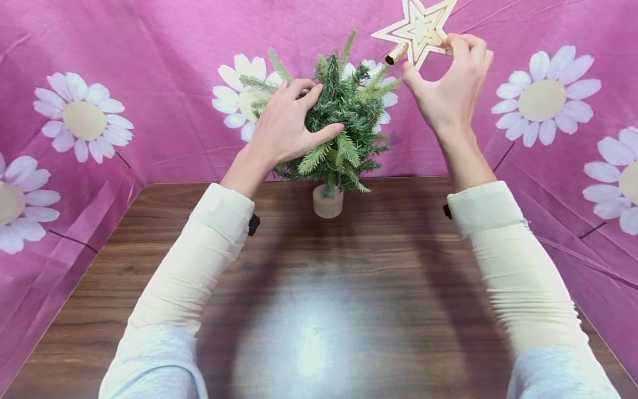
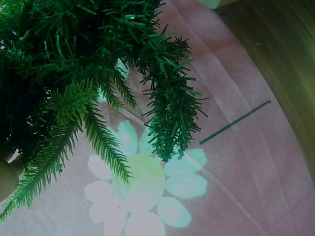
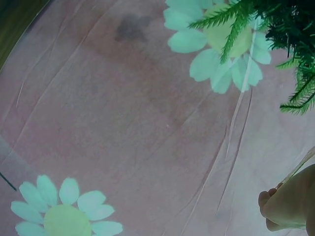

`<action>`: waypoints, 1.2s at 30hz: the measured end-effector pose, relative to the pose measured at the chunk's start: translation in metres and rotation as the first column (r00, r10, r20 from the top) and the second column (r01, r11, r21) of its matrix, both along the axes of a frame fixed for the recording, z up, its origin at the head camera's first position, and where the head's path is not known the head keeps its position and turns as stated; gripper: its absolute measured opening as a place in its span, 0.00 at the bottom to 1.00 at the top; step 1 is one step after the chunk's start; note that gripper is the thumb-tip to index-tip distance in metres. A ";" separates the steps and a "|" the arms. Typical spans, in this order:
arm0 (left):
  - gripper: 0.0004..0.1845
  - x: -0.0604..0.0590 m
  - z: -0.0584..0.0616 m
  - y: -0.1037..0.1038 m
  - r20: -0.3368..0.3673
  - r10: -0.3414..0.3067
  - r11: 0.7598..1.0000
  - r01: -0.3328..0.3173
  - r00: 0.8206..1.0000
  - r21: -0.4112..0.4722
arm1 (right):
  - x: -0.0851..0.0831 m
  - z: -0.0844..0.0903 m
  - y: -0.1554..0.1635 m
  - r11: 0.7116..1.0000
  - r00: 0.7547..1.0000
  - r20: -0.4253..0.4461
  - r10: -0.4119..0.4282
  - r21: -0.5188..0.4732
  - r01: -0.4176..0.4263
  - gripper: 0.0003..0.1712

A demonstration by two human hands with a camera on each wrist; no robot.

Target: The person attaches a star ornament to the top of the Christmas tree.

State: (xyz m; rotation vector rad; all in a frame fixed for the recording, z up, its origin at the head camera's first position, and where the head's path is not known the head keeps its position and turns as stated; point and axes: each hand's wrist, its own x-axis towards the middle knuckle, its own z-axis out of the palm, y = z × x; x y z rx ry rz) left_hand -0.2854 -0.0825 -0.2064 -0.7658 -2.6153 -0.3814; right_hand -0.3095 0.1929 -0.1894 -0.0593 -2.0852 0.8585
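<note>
Your left hand (image 1: 286, 124) wraps the tree (image 1: 344, 119), fingers (image 1: 326, 133) curled into the branches on its near left side, so the trunk stands upright in its wooden base (image 1: 328, 202) on the surface (image 1: 319, 288). Your right hand (image 1: 451, 83) is raised up and to the right of the treetop, its fingers pinched on the star (image 1: 418, 27) by one of the star's lower right points. The star's flat face is turned toward you, and its short socket tube (image 1: 396, 54) juts down and to the left, toward the treetop but still apart from it. The tube's long axis lies slanted, while the tree's runs straight up. To seat it well, I'd say tip the star until the tube points straight down, line it over the top sprig, and keep the left-hand grip firm and low enough to leave that sprig free.
</note>
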 end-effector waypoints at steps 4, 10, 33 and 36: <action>0.50 -0.001 0.000 0.001 0.001 -0.002 1.000 0.002 1.000 -0.002 | -0.002 -0.001 -0.006 1.000 1.000 0.018 0.001 -0.012 -0.001 0.37; 0.50 0.000 0.000 0.001 0.000 -0.001 1.000 0.001 1.000 -0.001 | -0.005 -0.001 -0.016 1.000 1.000 0.025 0.009 -0.005 -0.009 0.38; 0.50 0.000 0.000 -0.001 -0.016 0.000 1.000 0.000 1.000 -0.010 | -0.014 0.003 -0.045 0.991 0.998 0.022 0.059 0.120 -0.061 0.38; 0.50 0.000 0.001 -0.001 -0.014 0.000 1.000 0.000 1.000 -0.011 | -0.015 0.005 -0.049 0.990 0.998 0.035 0.060 0.126 -0.064 0.39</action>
